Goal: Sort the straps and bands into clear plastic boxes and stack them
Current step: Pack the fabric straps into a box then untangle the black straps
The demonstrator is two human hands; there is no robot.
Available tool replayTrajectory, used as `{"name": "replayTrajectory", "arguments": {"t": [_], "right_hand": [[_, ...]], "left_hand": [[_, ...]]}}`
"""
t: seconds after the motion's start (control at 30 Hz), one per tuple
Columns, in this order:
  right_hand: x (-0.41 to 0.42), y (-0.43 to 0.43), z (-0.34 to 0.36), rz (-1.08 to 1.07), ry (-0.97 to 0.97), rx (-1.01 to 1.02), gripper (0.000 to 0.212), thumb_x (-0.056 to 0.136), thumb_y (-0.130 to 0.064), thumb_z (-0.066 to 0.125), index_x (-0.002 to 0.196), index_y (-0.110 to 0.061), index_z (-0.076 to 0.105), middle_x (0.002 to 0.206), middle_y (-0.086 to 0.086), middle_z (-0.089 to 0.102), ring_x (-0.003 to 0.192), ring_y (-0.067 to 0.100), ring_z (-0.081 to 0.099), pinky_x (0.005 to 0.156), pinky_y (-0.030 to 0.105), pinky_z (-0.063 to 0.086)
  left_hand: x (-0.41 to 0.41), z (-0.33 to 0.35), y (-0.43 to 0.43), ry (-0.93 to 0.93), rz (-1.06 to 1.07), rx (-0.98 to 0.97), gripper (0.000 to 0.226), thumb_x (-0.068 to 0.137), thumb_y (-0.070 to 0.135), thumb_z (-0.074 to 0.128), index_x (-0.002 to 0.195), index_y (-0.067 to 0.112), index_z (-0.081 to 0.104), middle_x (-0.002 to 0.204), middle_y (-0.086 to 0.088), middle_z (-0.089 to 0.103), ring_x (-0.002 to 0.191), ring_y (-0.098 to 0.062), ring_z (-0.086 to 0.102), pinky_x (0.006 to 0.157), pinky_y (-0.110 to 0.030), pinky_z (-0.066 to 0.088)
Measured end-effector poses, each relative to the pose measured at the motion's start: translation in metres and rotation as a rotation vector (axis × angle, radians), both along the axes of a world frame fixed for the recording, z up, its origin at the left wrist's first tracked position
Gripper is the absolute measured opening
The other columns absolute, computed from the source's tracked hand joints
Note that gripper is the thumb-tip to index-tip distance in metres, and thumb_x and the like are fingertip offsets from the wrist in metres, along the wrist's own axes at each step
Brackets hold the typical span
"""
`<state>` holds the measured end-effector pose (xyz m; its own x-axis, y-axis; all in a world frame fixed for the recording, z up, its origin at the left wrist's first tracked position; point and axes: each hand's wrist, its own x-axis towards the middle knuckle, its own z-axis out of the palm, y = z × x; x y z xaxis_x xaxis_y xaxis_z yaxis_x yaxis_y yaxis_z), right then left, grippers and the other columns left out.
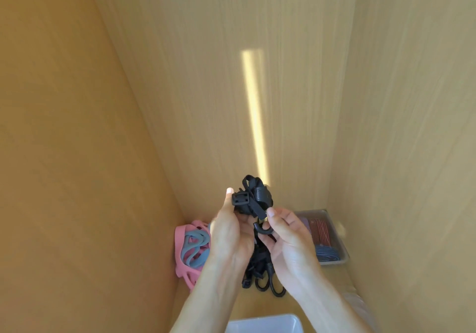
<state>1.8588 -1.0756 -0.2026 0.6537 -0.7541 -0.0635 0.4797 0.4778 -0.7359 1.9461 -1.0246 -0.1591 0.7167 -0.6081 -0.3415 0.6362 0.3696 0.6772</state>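
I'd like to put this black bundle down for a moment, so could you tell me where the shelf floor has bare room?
Little is bare. The pink and grey bands fill the left corner, black hooked cords lie under both hands, and the clear box takes the right corner. The freest patch is the wood strip between those cords and the white bin at the near edge.

Matt black webbing strap (253,198); glossy plastic hook (262,229); smooth wood-grain walls (219,75); clear plastic box (332,237)
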Motion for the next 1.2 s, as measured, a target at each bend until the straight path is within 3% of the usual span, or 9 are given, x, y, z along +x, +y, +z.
{"name": "replayTrajectory", "arguments": {"t": [0.1,0.2,0.33,0.43,0.53,0.63,0.77,1.0,1.2], "right_hand": [[-0.002,0.002,-0.005,0.049,-0.006,-0.075,0.053,0.071,-0.038,0.085,0.113,-0.013,0.064,0.103,0.004,0.073,0.1,0.018,0.071,0.093,0.034,0.047],[-0.001,0.008,-0.012,0.064,0.002,-0.157,0.05,0.086,-0.033,0.072,0.131,-0.016,0.061,0.13,0.011,0.068,0.125,0.026,0.062,0.109,0.042,0.042],[-0.003,0.011,-0.021,0.01,0.044,-0.156,0.044,0.087,-0.029,0.073,0.129,-0.018,0.065,0.127,0.011,0.07,0.125,0.027,0.062,0.116,0.052,0.037],[-0.006,0.01,-0.028,0.01,0.064,-0.149,0.043,0.092,-0.025,0.073,0.131,-0.01,0.062,0.127,0.019,0.068,0.125,0.035,0.061,0.116,0.056,0.036],[-0.01,0.008,-0.033,0.012,0.113,-0.116,0.043,0.09,-0.03,0.07,0.126,-0.009,0.065,0.122,0.02,0.071,0.12,0.037,0.064,0.111,0.054,0.042],[-0.016,0.005,-0.039,0.001,0.132,-0.088,0.033,0.09,-0.031,0.073,0.115,-0.009,0.072,0.116,0.019,0.073,0.108,0.034,0.07,0.095,0.043,0.053],[-0.022,0.005,-0.054,0.065,0.179,-0.077,0.033,0.087,-0.027,0.072,0.112,-0.006,0.073,0.113,0.022,0.073,0.098,0.035,0.069,0.081,0.038,0.056],[-0.043,0.017,-0.079,0.239,0.367,-0.085,0.038,0.079,-0.035,0.074,0.112,-0.014,0.075,0.111,0.013,0.076,0.101,0.031,0.073,0.078,0.035,0.059],[-0.056,0.032,-0.1,0.372,0.619,-0.163,0.021,0.093,-0.014,0.07,0.113,-0.006,0.071,0.103,0.012,0.078,0.097,0.027,0.075,0.085,0.045,0.061]], "left_hand": [[-0.01,-0.007,0.001,0.098,-0.091,-0.053,0.052,0.104,0.043,0.049,0.104,-0.003,0.072,0.105,-0.022,0.074,0.087,-0.028,0.076,0.086,-0.04,0.054],[-0.023,-0.015,0.0,0.162,-0.126,-0.074,0.047,0.103,0.044,0.049,0.112,0.005,0.073,0.113,-0.015,0.075,0.097,-0.023,0.075,0.093,-0.035,0.05],[-0.03,-0.029,0.007,0.072,-0.145,0.054,0.045,0.106,0.041,0.047,0.118,0.005,0.071,0.113,-0.014,0.075,0.101,-0.024,0.075,0.084,-0.034,0.057],[-0.03,-0.041,0.014,0.028,-0.161,0.145,0.043,0.105,0.04,0.047,0.126,0.009,0.067,0.115,-0.012,0.075,0.111,-0.026,0.07,0.102,-0.039,0.051],[-0.03,-0.056,0.019,-0.017,-0.173,0.217,0.044,0.102,0.044,0.051,0.118,0.008,0.071,0.098,-0.007,0.075,0.087,-0.019,0.069,0.082,-0.033,0.051],[-0.031,-0.07,0.031,-0.091,-0.228,0.301,0.041,0.095,0.049,0.06,0.089,0.013,0.078,0.079,-0.005,0.068,0.066,-0.014,0.062,0.065,-0.029,0.048],[-0.024,-0.088,0.054,-0.234,-0.332,0.39,0.049,0.099,0.046,0.053,0.067,0.019,0.077,0.079,-0.01,0.07,0.062,-0.017,0.062,0.059,-0.029,0.049],[-0.014,-0.124,0.112,-0.631,-0.197,0.685,0.009,0.088,0.013,0.059,0.091,0.013,0.068,0.094,-0.004,0.071,0.082,-0.015,0.065,0.074,-0.029,0.05],[-0.02,-0.151,0.157,-1.101,-0.403,0.803,0.062,0.08,0.027,0.061,0.134,0.051,0.043,0.137,0.04,0.043,0.13,0.014,0.037,0.106,-0.019,0.031]]}}
